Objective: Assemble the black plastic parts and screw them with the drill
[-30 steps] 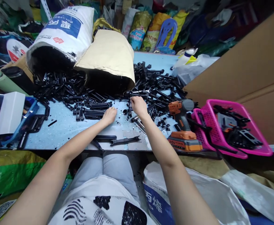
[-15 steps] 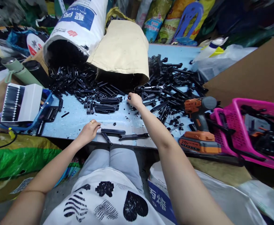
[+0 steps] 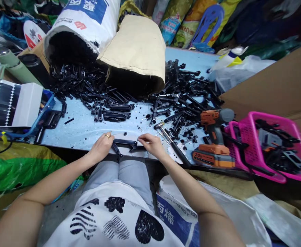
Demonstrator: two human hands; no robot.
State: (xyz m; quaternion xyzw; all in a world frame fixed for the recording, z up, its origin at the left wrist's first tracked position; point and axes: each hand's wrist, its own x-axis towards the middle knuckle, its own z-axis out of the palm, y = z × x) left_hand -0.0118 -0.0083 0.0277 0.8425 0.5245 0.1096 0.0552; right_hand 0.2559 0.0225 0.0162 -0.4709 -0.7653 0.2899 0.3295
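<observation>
My left hand (image 3: 102, 146), a ring on one finger, rests at the near edge of the light blue table (image 3: 83, 128) with its fingers curled on the left end of a long black plastic part (image 3: 124, 142). My right hand (image 3: 152, 144) is at the right end of the same part, thumb and forefinger pinched at its tip on a small piece I cannot make out. A second black arm of the part angles toward me beneath my left hand. Behind my hands a big heap of black plastic parts (image 3: 176, 94) spreads across the table.
Two sacks lie open at the back, one white (image 3: 81, 27), one tan (image 3: 136, 51). An orange cordless drill (image 3: 213, 135) stands at the right beside a pink basket (image 3: 268, 147) of black parts. A hammer (image 3: 169, 140) lies near my right hand. A white box (image 3: 15, 104) sits left.
My right hand has come back from the heap of black parts to the near edge and now meets the long part. My left hand drew back earlier and now grips the part.
</observation>
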